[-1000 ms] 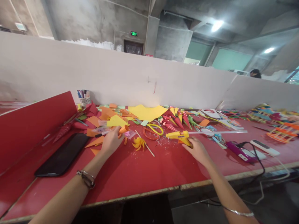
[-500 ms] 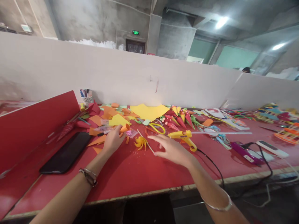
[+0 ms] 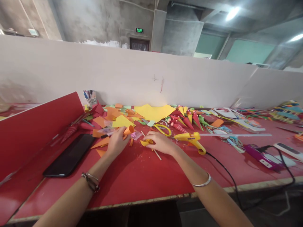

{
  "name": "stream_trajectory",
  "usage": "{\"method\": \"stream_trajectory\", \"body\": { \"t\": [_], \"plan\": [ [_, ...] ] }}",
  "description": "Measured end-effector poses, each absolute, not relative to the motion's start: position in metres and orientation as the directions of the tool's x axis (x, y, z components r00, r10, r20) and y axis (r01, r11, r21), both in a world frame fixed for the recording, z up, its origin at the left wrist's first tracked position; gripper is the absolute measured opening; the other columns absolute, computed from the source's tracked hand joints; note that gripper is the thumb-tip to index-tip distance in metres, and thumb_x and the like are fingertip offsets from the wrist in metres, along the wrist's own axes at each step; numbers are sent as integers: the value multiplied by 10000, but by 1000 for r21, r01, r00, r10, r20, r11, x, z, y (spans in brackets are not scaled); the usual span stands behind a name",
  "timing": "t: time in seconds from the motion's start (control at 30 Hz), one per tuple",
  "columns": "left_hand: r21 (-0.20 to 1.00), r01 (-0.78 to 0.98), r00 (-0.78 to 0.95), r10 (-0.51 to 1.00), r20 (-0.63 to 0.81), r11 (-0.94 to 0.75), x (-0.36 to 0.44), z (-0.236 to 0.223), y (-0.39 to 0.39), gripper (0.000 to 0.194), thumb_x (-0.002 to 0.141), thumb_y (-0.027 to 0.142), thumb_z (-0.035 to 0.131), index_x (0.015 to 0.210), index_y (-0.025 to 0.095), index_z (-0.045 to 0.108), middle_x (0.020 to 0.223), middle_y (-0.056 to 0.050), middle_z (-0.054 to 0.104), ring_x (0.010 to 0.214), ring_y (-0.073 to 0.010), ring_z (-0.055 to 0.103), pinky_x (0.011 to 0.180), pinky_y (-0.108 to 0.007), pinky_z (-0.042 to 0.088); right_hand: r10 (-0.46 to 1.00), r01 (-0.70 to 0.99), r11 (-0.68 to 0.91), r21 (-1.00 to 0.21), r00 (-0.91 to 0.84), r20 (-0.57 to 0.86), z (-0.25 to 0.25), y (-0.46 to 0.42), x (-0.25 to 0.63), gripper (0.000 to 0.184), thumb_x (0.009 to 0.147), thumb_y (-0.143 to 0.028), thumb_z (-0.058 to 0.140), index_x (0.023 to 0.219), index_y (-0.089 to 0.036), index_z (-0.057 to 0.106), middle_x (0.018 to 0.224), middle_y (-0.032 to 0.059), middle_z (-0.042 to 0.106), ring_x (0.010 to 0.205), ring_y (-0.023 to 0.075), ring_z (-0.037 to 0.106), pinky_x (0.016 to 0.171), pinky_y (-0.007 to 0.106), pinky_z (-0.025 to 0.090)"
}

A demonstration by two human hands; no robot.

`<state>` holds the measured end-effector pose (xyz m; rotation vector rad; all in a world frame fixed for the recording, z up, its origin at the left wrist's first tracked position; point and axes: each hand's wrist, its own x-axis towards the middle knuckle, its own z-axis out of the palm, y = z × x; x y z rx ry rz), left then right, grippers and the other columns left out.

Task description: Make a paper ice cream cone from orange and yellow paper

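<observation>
My left hand (image 3: 117,141) is closed around a rolled orange paper cone (image 3: 129,130), its wide end facing right. Just across from it, my right hand (image 3: 161,143) has its fingers curled over a yellow paper flower (image 3: 145,142) with curved petals, partly covered by the fingers. A thin pale stick (image 3: 157,154) lies on the table beneath that hand. Between the hands sits a small pink wrapped piece (image 3: 136,135). To the right of my right hand rests a yellow hot glue gun (image 3: 191,138), and behind it are yellow-handled scissors (image 3: 163,128).
A black phone (image 3: 69,155) lies left on the red table (image 3: 132,179), beside a red divider (image 3: 40,132). Coloured paper (image 3: 153,112), paper cones (image 3: 187,121) and a pen cup (image 3: 90,98) line the back. At right, a purple power strip (image 3: 262,157) trails cords.
My right hand has moved left and closed onto the yellow flower, which it was apart from before. My left hand keeps the orange cone. The camera view has shifted slightly.
</observation>
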<state>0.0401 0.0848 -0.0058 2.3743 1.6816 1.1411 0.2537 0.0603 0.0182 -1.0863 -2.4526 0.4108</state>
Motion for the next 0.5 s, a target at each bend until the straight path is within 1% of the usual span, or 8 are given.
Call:
{"method": "stream_trajectory", "body": {
  "t": [0.1, 0.2, 0.27, 0.3, 0.4, 0.5],
  "plan": [
    [428, 790, 175, 832, 527, -438, 43, -6, 82, 101, 746, 253, 445, 670, 190, 425, 569, 39, 417, 547, -122, 429, 511, -221, 279, 771, 519, 635, -572, -475, 425, 24, 61, 255, 206, 749, -269, 576, 941, -199, 599, 913, 32, 568, 813, 139, 539, 727, 266, 421],
    [473, 746, 227, 847, 481, -468, 48, -4, 78, 107, 761, 276, 438, 711, 183, 450, 584, 36, 453, 555, -119, 446, 517, -216, 303, 792, 329, 610, -721, -235, 563, 27, 62, 250, 214, 725, -312, 592, 902, -191, 591, 930, 36, 569, 850, 147, 543, 730, 269, 441],
    [507, 713, 266, 856, 443, -484, 52, -3, 75, 113, 770, 278, 429, 757, 173, 470, 612, 26, 489, 562, -116, 460, 527, -212, 325, 803, 191, 595, -781, -96, 588, 27, 62, 244, 208, 728, -337, 580, 875, -191, 587, 912, 30, 575, 857, 146, 547, 742, 270, 452],
    [518, 700, 286, 858, 427, -491, 54, -2, 73, 120, 774, 274, 425, 785, 168, 480, 622, 22, 499, 562, -115, 462, 531, -211, 333, 809, 131, 587, -799, -61, 585, 27, 61, 241, 202, 735, -346, 568, 863, -191, 586, 896, 27, 579, 856, 146, 551, 751, 271, 455],
    [532, 661, 340, 844, 416, -528, 60, -3, 68, 144, 774, 255, 422, 852, 159, 497, 642, 15, 507, 563, -115, 464, 537, -211, 353, 827, 6, 561, -828, -42, 560, 28, 55, 232, 192, 754, -348, 542, 857, -191, 584, 886, 28, 586, 865, 150, 557, 778, 282, 458],
    [550, 614, 383, 823, 419, -566, 65, -4, 64, 136, 763, 228, 429, 864, 165, 494, 676, 10, 529, 595, -121, 481, 559, -212, 373, 829, -48, 557, -829, -18, 559, 28, 49, 224, 173, 752, -322, 549, 873, -201, 573, 917, 31, 570, 893, 154, 549, 798, 291, 455]
  ]
}}
